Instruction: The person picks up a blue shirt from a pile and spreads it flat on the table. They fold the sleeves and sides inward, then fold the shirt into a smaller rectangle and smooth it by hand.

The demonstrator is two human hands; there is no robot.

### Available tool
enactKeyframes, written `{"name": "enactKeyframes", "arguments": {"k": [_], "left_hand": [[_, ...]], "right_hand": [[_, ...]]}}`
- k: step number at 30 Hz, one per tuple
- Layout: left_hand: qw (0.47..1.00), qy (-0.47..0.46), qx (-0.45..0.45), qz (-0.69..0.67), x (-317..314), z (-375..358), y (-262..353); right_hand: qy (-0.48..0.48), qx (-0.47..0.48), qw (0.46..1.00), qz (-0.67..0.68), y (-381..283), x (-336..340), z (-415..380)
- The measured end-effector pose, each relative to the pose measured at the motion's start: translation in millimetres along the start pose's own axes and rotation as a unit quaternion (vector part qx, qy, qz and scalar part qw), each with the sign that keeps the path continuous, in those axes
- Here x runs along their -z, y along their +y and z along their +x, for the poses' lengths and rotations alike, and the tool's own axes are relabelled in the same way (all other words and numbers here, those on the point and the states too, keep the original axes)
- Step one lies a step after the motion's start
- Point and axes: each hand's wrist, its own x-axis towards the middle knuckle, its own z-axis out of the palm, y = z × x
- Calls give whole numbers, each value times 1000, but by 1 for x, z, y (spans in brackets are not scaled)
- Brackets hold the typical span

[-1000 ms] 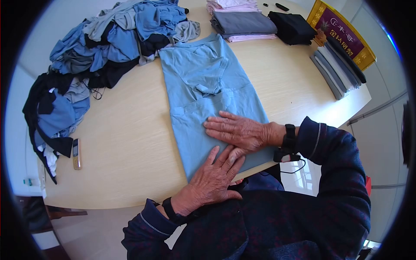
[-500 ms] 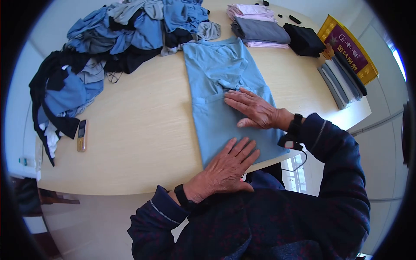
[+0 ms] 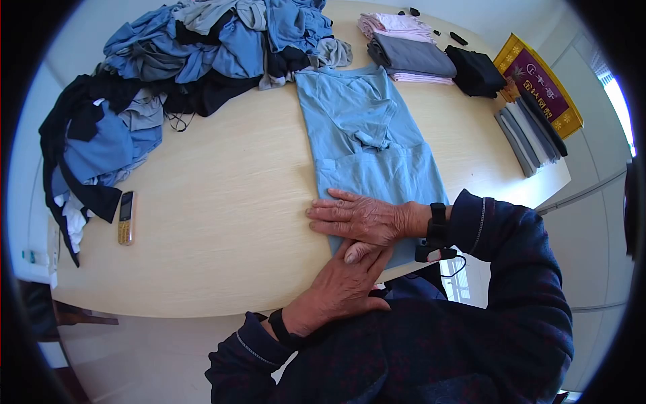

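A light blue shirt [image 3: 367,145] lies flat on the pale wooden table [image 3: 222,222], running from the upper middle of the frame down to the table's near edge at lower centre, its sides folded in so it forms a long strip. The right hand [image 3: 360,219] comes in from the right of the frame and lies palm down across the shirt's lower end, fingers stretched out flat and slightly spread, their tips reaching the shirt's left edge; it holds nothing. The left hand [image 3: 343,283] sits just below it at the table's edge, also flat and holding nothing, its fingertips tucked under the right hand, so the two touch. Each wrist carries a dark band.

In the upper left a loose heap of clothes [image 3: 175,60], blue, grey and black, spreads along the table's far side, its edge meeting the shirt's collar end. A small phone [image 3: 126,217] lies at the left, apart from the hands. Folded stacks [image 3: 410,50] stand at the upper right, with a red and gold box [image 3: 538,84] beyond them.
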Motion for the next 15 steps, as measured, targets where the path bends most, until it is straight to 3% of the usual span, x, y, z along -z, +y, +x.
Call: {"name": "enactKeyframes", "arguments": {"k": [6,15], "left_hand": [[1000,5,-4,19,4,1,-1],[999,8,0,46,1,-2,2]], "right_hand": [[4,-47,989,-137,49,12,16],[17,-107,986,-124,83,20,35]]}}
